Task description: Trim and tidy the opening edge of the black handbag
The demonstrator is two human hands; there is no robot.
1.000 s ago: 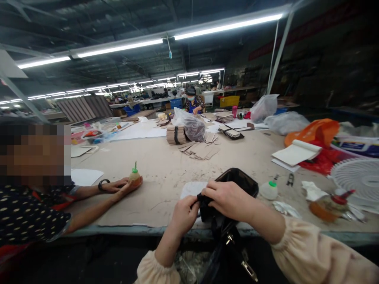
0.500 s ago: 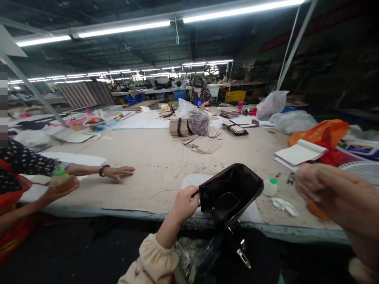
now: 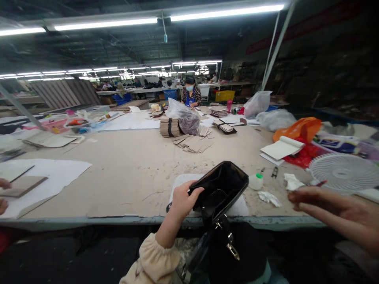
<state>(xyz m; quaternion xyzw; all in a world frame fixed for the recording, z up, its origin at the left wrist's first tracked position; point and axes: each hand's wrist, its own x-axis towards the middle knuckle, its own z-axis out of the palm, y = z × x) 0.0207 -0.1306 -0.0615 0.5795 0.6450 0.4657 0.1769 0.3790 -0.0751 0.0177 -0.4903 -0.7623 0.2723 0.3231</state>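
My left hand is closed on the near rim of an open black handbag, holding its mouth up at the table's front edge. The bag's strap and metal clasp hang below the edge. My right hand hovers at the far right, away from the bag, fingers stretched out toward the left and slightly blurred; nothing shows in it. A white pad lies under the bag. A small white bottle with a green cap stands just right of the bag.
Crumpled tissues, a small clip tool, a white fan grille, an open notebook and an orange bag lie to the right. Cardboard pieces sit mid-table. Another person's fingers show at the left edge.
My right hand let go of the bag and swung out to the right. The person on the left drew their arms and bottle back out of view. The bag's mouth now gapes open.
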